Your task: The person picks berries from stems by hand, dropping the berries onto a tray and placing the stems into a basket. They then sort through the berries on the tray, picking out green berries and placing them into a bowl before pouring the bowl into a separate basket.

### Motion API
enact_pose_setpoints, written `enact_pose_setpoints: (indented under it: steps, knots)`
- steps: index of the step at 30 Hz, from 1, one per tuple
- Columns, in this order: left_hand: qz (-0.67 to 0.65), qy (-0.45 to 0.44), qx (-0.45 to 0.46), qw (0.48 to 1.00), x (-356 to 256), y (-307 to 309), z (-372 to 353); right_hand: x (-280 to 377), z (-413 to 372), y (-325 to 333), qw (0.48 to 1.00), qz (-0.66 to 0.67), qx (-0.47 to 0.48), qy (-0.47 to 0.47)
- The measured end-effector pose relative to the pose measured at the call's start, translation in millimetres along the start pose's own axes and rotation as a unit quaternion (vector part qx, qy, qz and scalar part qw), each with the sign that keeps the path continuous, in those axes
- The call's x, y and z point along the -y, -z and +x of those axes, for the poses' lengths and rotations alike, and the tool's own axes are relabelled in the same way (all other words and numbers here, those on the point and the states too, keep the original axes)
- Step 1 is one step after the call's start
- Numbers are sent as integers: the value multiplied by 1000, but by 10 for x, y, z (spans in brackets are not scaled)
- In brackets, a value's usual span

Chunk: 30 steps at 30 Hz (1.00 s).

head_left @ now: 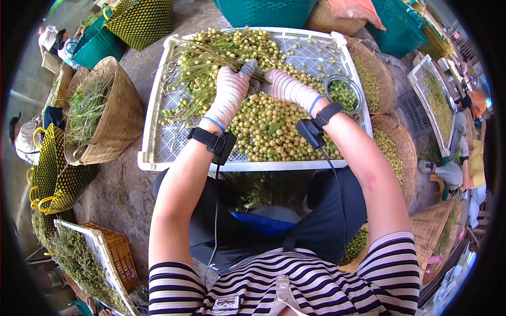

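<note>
Head: L hand (230,94), R hand (288,87) clenched on thin stalks (197,60) w/ yellow-green berries (234,39).

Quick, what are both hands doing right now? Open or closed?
Left hand: closed on the fruit stems.
Right hand: at the same stems, fingers hidden, cannot tell.

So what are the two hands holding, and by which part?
The left hand and right hand, both gloved, seem to grip a bunch of fruit stalks where its stems gather; the exact finger hold is hidden.
</note>
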<state>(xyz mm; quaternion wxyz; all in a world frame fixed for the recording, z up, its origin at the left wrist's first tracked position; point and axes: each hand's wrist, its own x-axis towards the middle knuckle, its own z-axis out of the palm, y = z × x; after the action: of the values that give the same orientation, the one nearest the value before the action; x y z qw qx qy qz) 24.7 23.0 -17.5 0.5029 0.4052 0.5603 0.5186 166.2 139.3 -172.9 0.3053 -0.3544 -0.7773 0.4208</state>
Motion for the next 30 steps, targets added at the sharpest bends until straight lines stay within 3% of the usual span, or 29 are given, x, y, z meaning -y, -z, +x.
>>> enact_pose_setpoints:
  steps: [1, 2, 4, 6, 9, 10, 13, 17, 19, 20, 22, 24, 25, 26, 27, 30]
  knots:
    - [-74, 26, -2, 997, 46, -23, 71, 588, -190, 122, 991, -100, 28, -85]
    - [-74, 26, -1, 997, 68, -35, 52, 1025, -321, 193, 991, -100, 27, -85]
    - [7, -28, 17, 999, 81, -46, 24, 1558, -439, 276, 891, -400, 112, -182]
    - [13, -38, 27, 999, 91, -53, 52, 1492, -445, 267, 883, -398, 127, -213]
    - [-29, -29, 29, 999, 44, 36, 123, 1277, -534, 283, 940, -331, 56, -55]
    - [-36, -11, 22, 999, 38, 35, 149, 1375, -552, 313, 941, -330, 56, -57]
    - [-26, -16, 18, 999, 33, -30, 97, 1635, -498, 359, 860, -450, 148, -189]
    - [-36, -10, 3, 999, 19, -73, 73, 1497, -511, 344, 859, -455, 133, -194]
    - [-58, -45, 2, 997, 2, -11, 95, 1346, -517, 354, 900, -418, 87, -90]
    - [-67, -67, 3, 995, -15, 49, 125, 1324, -550, 398, 900, -418, 87, -90]
    - [-101, -94, 5, 990, -82, 193, 193, 1340, -602, 518, 865, -419, 159, -225]
    - [-109, -79, -2, 991, -114, 284, 228, 1344, -602, 581, 853, -426, 171, -250]
    - [-110, -80, -4, 991, -117, 295, 226, 1316, -592, 604, 933, -308, 129, -131]
    - [-122, -83, 2, 989, -116, 303, 219, 1286, -578, 611, 980, -178, 84, -7]
    - [-132, -86, 8, 987, -116, 301, 214, 1257, -526, 623, 987, -90, 123, -40]
    - [-116, -32, 54, 991, -124, 224, 138, 1626, -421, 380, 985, -126, 88, -83]
